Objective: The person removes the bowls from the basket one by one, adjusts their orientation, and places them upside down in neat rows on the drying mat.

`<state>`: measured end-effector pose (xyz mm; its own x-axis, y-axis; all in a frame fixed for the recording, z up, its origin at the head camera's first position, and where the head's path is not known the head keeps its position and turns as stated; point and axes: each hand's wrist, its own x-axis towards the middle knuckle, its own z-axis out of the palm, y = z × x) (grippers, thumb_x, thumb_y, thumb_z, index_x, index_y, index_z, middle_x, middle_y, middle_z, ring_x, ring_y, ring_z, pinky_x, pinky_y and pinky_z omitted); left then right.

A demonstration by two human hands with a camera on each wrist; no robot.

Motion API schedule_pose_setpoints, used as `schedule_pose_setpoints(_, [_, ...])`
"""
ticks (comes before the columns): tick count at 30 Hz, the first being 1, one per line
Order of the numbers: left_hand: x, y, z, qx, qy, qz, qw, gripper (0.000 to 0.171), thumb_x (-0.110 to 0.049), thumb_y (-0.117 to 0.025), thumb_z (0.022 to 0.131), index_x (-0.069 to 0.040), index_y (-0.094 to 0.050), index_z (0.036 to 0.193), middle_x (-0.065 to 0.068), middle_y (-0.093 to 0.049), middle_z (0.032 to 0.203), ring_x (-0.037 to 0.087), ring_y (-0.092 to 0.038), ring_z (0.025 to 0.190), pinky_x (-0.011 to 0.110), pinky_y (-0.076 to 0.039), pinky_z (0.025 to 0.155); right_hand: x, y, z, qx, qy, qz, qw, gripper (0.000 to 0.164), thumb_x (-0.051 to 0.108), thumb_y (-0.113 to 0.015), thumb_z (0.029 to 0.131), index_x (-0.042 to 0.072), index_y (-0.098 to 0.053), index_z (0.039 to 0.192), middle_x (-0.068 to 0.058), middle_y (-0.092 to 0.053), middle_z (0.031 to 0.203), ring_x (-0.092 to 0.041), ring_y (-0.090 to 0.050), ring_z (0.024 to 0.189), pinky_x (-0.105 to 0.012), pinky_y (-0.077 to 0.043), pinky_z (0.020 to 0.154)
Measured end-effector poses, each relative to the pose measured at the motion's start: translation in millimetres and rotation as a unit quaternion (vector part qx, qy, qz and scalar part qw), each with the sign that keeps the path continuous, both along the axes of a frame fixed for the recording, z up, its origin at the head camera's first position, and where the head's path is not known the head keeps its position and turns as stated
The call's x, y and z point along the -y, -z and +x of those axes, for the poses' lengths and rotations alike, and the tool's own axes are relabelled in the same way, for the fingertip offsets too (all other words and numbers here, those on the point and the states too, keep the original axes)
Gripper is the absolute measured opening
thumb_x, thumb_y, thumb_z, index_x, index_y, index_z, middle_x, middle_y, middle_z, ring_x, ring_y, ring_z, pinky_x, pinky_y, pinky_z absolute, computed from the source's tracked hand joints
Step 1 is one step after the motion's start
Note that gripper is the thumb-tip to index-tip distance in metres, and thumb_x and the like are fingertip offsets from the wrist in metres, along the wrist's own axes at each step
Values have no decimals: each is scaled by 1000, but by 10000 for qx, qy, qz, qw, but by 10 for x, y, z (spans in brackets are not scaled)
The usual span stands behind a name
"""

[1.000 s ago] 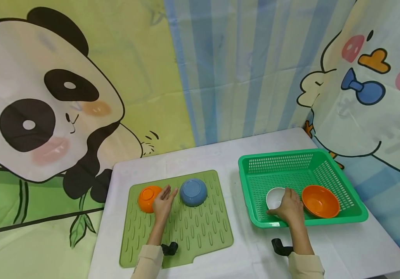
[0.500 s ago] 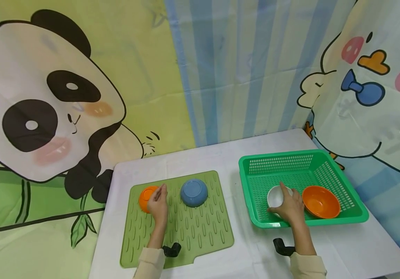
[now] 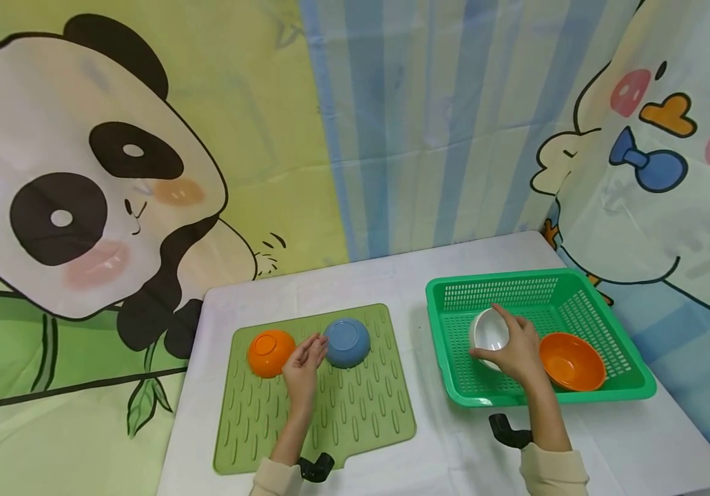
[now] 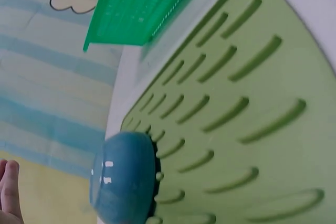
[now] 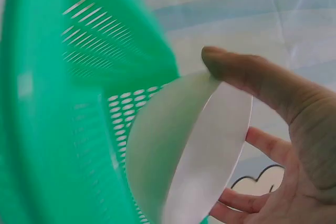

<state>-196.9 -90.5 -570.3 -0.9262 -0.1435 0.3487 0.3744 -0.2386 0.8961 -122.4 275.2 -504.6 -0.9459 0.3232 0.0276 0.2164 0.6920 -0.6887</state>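
Observation:
A white bowl (image 3: 489, 335) is tilted up inside the green basket (image 3: 491, 278), with my right hand (image 3: 518, 350) gripping its rim between thumb and fingers. The right wrist view shows the white bowl (image 5: 173, 145) leaning on its side, thumb on one edge and fingers on the other. To its right in the basket sits an orange bowl (image 3: 571, 362), mouth up. My left hand (image 3: 302, 368) hovers over the green mat (image 3: 317, 420), holding nothing. It lies between an upside-down small orange bowl (image 3: 270, 353) and an upside-down blue bowl (image 3: 346, 342).
The mat and basket stand on a white-covered table (image 3: 419, 441), the basket to the right. Behind the table hangs a curtain (image 3: 404, 138) printed with cartoon animals. A black wrist mount (image 3: 317, 467) sits on the left wrist.
My right hand has tilted the white bowl up from the basket floor. My left hand has moved right, from beside the small orange bowl towards the blue bowl.

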Motion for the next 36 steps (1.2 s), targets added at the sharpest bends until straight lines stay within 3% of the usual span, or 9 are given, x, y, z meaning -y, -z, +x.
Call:
schedule_pose_setpoints(2, [-47,-35,50,196,309,-73,9993,33,-9,-60,91,12,-57,116,26,-64,103,27,-64,96,37,-51,79,21,-74,-16,-79,-80,-169,9998,99,36,-84,64,11,-30,143,-36,-25,132,-51,-30,110,-63,-45,73])
schedule_pose_setpoints(3, [-91,-164,119,443,363,-172,9982,34,-7,-59,90,14,-55,117,28,-63,104,28,-64,96,38,-51,80,30,-110,-22,-122,-126,-267,9995,99,37,-84,64,12,-30,143,-35,-25,132,-51,-32,109,-62,-47,72])
schedule_pose_setpoints(6, [-165,-256,163,848,837,-113,9928,40,-7,-60,90,15,-51,122,30,-60,108,30,-62,101,41,-48,84,64,-211,-37,-303,-310,-636,9970,98,35,-84,66,12,-29,143,-32,-27,132,-48,-34,108,-58,-49,69])
schedule_pose_setpoints(11, [-299,-394,195,1420,1909,-144,9712,44,-11,-59,91,11,-48,127,30,-58,112,35,-57,106,43,-47,88,132,-337,-59,-837,-902,-1617,9791,94,22,-83,69,14,-26,144,-23,-29,136,-43,-31,118,-63,-44,81])
schedule_pose_setpoints(14, [-396,-448,199,1822,2768,-66,9435,45,-18,-55,95,7,-46,131,30,-56,116,38,-54,109,45,-45,90,191,-382,-72,-1171,-1416,-2354,9544,93,9,-81,71,14,-23,144,-20,-29,137,-37,-29,123,-64,-35,92])
schedule_pose_setpoints(20, [-601,-545,200,2590,4199,449,8686,54,-33,-44,98,5,-38,137,28,-50,126,38,-50,116,46,-42,94,377,-466,-87,-1511,-2413,-3379,8971,95,-9,-75,70,11,-19,143,-13,-28,139,-24,-27,127,-52,-32,102])
schedule_pose_setpoints(27, [-735,-629,221,3252,5106,1284,7856,73,-49,-36,97,10,-29,139,31,-39,134,38,-43,122,43,-40,98,619,-509,-151,-1623,-3264,-4025,8397,94,-3,-77,71,8,-17,142,-13,-27,139,-23,-28,128,-31,-40,98])
schedule_pose_setpoints(30, [-742,-662,231,3534,5189,1493,7639,80,-55,-32,95,11,-24,140,31,-35,137,37,-40,124,41,-39,99,702,-500,-174,-1571,-3461,-4173,8255,95,0,-78,70,8,-17,142,-13,-26,140,-22,-26,129,-30,-40,98])
schedule_pose_setpoints(36, [-706,-679,240,3647,5139,1588,7600,79,-54,-24,97,13,-21,139,30,-37,136,32,-45,121,39,-39,99,812,-467,-204,-1421,-3688,-4161,8189,94,1,-80,69,7,-19,141,-14,-25,141,-24,-24,131,-32,-39,99])
